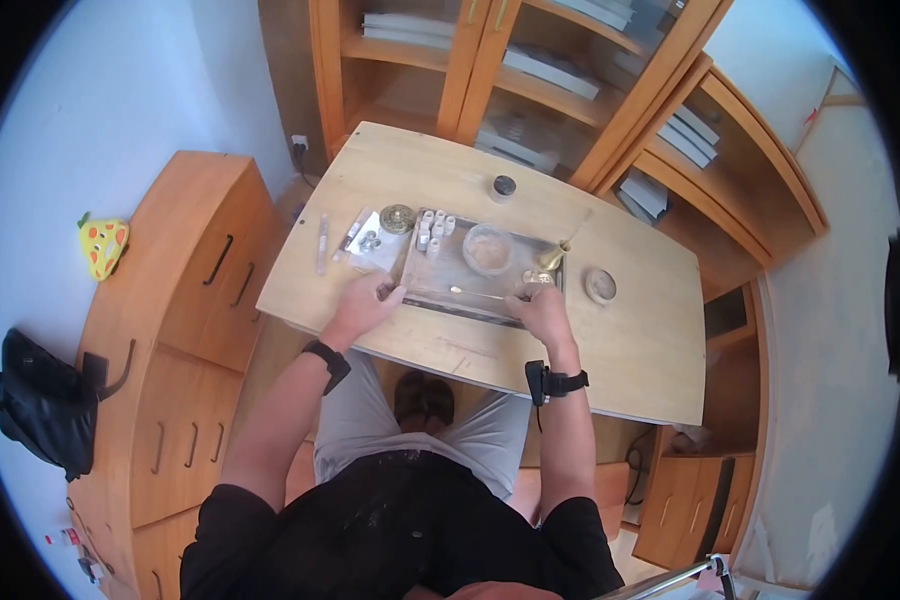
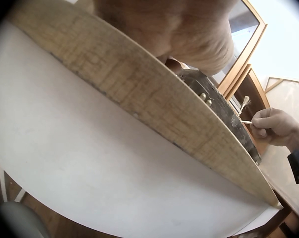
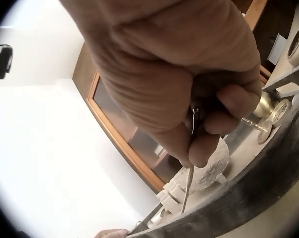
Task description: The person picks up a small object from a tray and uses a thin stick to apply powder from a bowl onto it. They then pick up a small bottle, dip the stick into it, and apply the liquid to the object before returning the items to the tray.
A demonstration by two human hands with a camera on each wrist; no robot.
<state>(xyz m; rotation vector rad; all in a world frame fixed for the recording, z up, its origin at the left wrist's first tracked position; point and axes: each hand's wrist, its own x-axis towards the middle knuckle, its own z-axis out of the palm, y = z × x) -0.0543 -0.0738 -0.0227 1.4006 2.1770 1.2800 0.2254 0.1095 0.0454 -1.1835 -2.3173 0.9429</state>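
Between its thumb and fingers my right hand [image 1: 543, 312] pinches a thin, long-handled spoon [image 1: 482, 294], whose small pale tip points left over the tray's front part. In the right wrist view the spoon's slim shaft [image 3: 188, 189] slants down from the fingertips. A dark-rimmed rectangular tray [image 1: 435, 303] lies below it. At the tray's left front corner rests my left hand [image 1: 362, 305], loosely curled; its fingers are hidden in the left wrist view. The tray bears a bowl of pale powder [image 1: 488, 250], several small white vials [image 1: 435, 228] and a brass holder [image 1: 555, 257] with thin tools.
A patterned round tin [image 1: 398, 219] stands beside a white sheet [image 1: 375, 245] with small metal pieces. A dark-lidded jar [image 1: 503, 187] is farther back, and a round container [image 1: 600, 286] sits right of the tray. The wooden table's [image 1: 635, 350] front edge runs close to my lap.
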